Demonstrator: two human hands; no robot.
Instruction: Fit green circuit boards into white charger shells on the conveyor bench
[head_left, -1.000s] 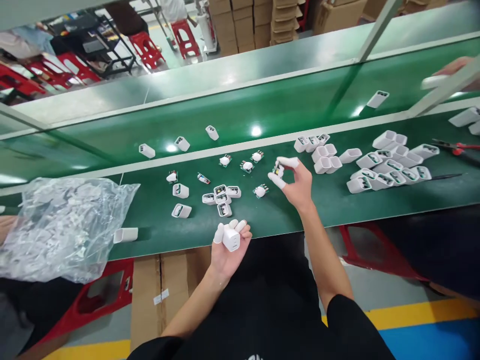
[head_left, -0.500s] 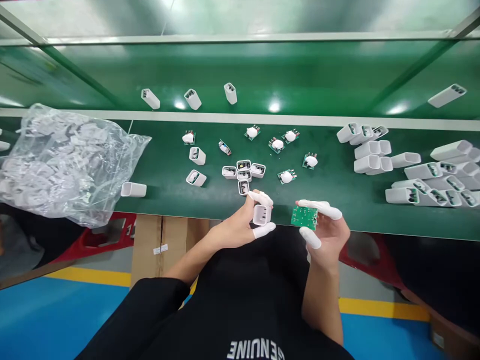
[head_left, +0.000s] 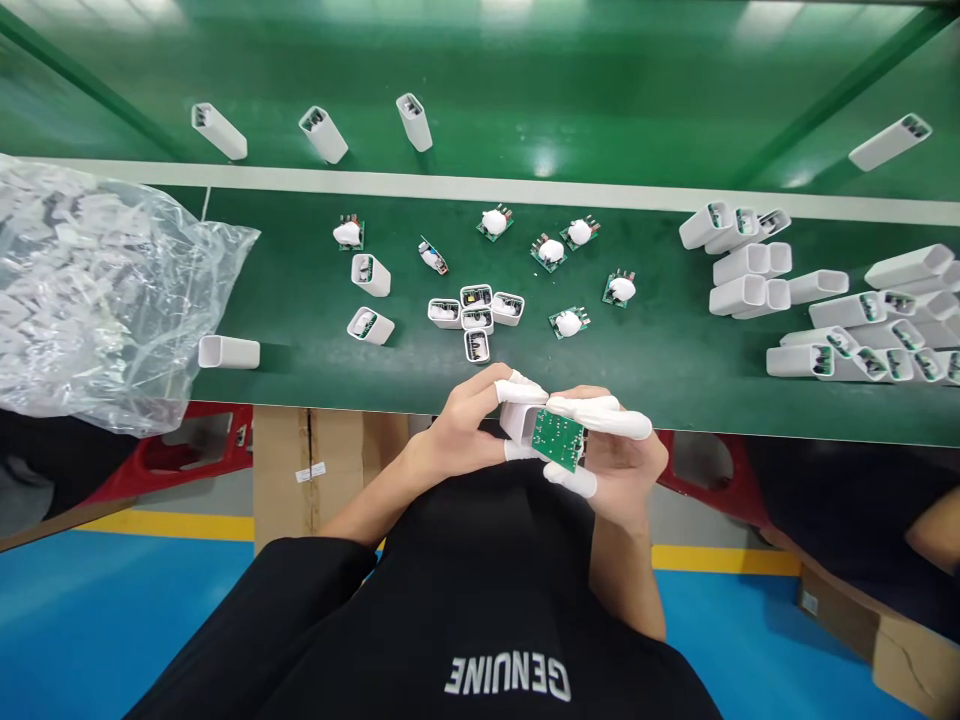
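Held casing, white, one: between the thumb, below, and the fingers, above, of the left hand (head_left: 466, 428), which grip it, open end toward the right. Circuit board (head_left: 559, 440), green, one: pinched by the right hand (head_left: 626, 462), white-sheathed fingers along its upper edge, thumb at its lower; its left end lies at the casing's mouth, whether inside cannot be told. Loose boards (head_left: 619, 289) on the green bench (head_left: 645, 370): seven, six with a white blob uppermost, one on edge. Filled casings (head_left: 476, 347), clustered: five. Casings to their left (head_left: 379, 330): two, plus one beside the clear bag (head_left: 225, 265). Casings beyond the pale strip: three left (head_left: 415, 123), one right (head_left: 890, 143). Right-hand stacks (head_left: 821, 287): overlapping, uncounted.
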